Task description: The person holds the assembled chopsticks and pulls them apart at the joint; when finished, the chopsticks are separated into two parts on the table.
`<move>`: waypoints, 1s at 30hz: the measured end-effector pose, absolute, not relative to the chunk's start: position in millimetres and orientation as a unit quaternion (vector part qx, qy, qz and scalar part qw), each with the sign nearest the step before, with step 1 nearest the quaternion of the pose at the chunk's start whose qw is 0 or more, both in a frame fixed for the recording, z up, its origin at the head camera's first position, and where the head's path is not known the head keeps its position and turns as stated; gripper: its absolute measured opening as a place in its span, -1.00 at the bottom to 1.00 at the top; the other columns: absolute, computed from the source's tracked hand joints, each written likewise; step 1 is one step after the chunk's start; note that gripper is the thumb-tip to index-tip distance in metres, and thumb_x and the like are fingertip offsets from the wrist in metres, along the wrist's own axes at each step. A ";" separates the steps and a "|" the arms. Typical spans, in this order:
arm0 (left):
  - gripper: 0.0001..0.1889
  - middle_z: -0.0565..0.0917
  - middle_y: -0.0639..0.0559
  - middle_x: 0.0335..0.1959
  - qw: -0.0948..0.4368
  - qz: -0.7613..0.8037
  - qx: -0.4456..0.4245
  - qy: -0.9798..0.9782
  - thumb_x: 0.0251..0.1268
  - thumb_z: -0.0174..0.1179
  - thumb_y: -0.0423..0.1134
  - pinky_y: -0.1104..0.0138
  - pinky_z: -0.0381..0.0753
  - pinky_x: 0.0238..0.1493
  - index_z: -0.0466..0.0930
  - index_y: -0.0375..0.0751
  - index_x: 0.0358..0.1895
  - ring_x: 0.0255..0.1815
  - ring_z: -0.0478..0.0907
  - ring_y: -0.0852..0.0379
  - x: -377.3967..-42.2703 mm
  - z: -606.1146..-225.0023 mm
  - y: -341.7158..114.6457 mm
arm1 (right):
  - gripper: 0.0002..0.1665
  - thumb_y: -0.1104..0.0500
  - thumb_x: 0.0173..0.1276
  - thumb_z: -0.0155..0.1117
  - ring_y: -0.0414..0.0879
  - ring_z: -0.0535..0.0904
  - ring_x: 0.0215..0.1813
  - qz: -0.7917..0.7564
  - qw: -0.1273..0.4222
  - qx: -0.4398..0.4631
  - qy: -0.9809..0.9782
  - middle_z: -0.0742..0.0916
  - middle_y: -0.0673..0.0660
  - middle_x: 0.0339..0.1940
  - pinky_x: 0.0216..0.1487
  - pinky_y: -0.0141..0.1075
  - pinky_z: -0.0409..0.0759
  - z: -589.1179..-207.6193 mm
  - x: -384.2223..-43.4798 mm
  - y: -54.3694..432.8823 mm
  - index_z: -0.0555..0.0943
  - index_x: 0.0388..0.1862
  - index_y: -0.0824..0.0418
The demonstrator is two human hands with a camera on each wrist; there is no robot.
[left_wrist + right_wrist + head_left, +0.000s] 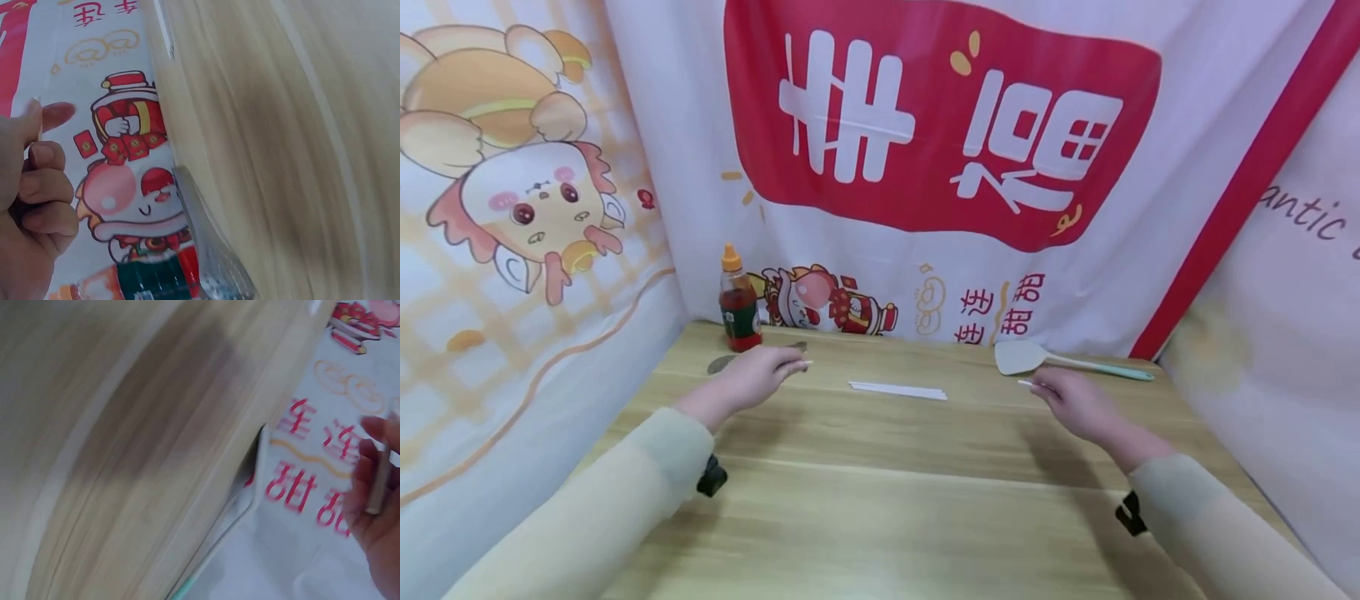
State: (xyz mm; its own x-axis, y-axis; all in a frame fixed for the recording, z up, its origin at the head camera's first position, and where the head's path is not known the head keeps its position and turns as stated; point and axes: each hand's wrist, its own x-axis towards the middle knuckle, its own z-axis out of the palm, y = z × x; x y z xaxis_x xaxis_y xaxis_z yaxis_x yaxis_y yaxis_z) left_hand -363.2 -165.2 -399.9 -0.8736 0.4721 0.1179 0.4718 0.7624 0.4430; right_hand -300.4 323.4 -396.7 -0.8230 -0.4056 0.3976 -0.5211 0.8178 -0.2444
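Observation:
My left hand [752, 377] is held above the left back of the table, thumb and fingers pinching a small, thin pale stick [40, 122], mostly hidden by the fingers. On the right, my right hand [1075, 403] grips another thin white stick [380, 481], its end poking out below the curled fingers in the right wrist view. Between the hands, several thin white sticks [898, 390] lie close together on the wooden table [880, 517]. A metal spoon [212, 250] lies near my left hand, partly covered by it in the head view.
A sauce bottle [741, 312] with an orange cap stands at the back left. A spatula [1021, 357] with a pale green handle lies along the back right edge. Printed cloth [685, 167] hangs behind and on both sides of the table.

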 end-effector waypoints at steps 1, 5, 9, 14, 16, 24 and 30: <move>-0.71 0.67 -0.07 0.01 0.006 0.233 0.258 0.938 0.57 -0.01 -0.18 -0.03 0.52 0.10 0.58 -0.10 0.19 0.04 0.60 -0.07 -364.6 -400.6 -163.0 | -0.87 0.36 0.38 0.25 -0.17 0.43 -0.45 0.174 0.146 0.249 -0.941 0.56 -0.02 -0.52 -0.40 -0.16 0.45 -395.6 -302.6 321.6 0.58 -0.37 0.19; -0.76 0.65 0.02 -0.26 0.042 0.210 0.285 0.934 0.51 0.04 -0.30 0.14 0.57 -0.08 0.57 -0.14 0.12 -0.24 0.57 0.09 -363.9 -408.2 -136.1 | -0.92 0.40 0.35 0.26 -0.15 0.47 -0.40 0.193 0.090 0.257 -0.943 0.61 0.03 -0.46 -0.32 -0.15 0.50 -403.8 -312.3 294.8 0.64 -0.30 0.26; -0.93 0.58 0.17 -0.45 0.060 0.165 0.318 0.932 0.44 0.15 -0.26 0.27 0.51 -0.24 0.62 -0.08 -0.14 -0.41 0.49 0.20 -366.4 -418.6 -112.8 | -0.92 0.44 0.28 0.28 -0.17 0.51 -0.41 0.207 0.037 0.253 -0.944 0.65 0.02 -0.48 -0.33 -0.19 0.53 -421.6 -320.9 272.6 0.63 -0.31 0.29; -0.92 0.62 0.10 -0.44 0.090 0.183 0.318 0.926 0.36 0.26 -0.23 0.23 0.49 -0.25 0.63 -0.04 -0.34 -0.41 0.49 0.15 -371.7 -428.4 -94.7 | -0.85 0.40 0.27 0.32 -0.16 0.49 -0.42 0.202 0.010 0.242 -0.949 0.63 -0.01 -0.51 -0.33 -0.21 0.52 -437.1 -325.7 248.3 0.59 -0.42 0.19; -0.91 0.63 0.09 -0.44 0.100 0.195 0.314 0.924 0.31 0.31 -0.24 0.23 0.48 -0.23 0.65 -0.05 -0.38 -0.40 0.50 0.14 -375.0 -433.7 -89.6 | -0.83 0.39 0.28 0.33 -0.16 0.47 -0.43 0.202 0.004 0.247 -0.948 0.61 -0.01 -0.52 -0.35 -0.22 0.50 -439.6 -326.7 239.7 0.59 -0.44 0.18; -0.86 0.60 0.17 -0.49 0.097 0.198 0.315 0.923 0.28 0.34 -0.24 0.23 0.47 -0.20 0.64 -0.01 -0.46 -0.39 0.49 0.14 -384.8 -445.6 -73.3 | -0.81 0.39 0.20 0.40 -0.18 0.44 -0.46 0.187 0.007 0.279 -0.942 0.58 -0.01 -0.58 -0.37 -0.24 0.45 -444.7 -331.6 220.6 0.58 -0.47 0.19; -0.85 0.59 0.20 -0.47 0.096 0.176 0.338 0.920 0.28 0.33 -0.28 0.23 0.47 -0.17 0.65 -0.01 -0.45 -0.37 0.49 0.14 -385.3 -449.8 -68.0 | -0.80 0.40 0.20 0.41 -0.16 0.45 -0.40 0.179 -0.007 0.267 -0.947 0.58 0.00 -0.53 -0.30 -0.22 0.46 -449.7 -335.5 216.6 0.59 -0.44 0.16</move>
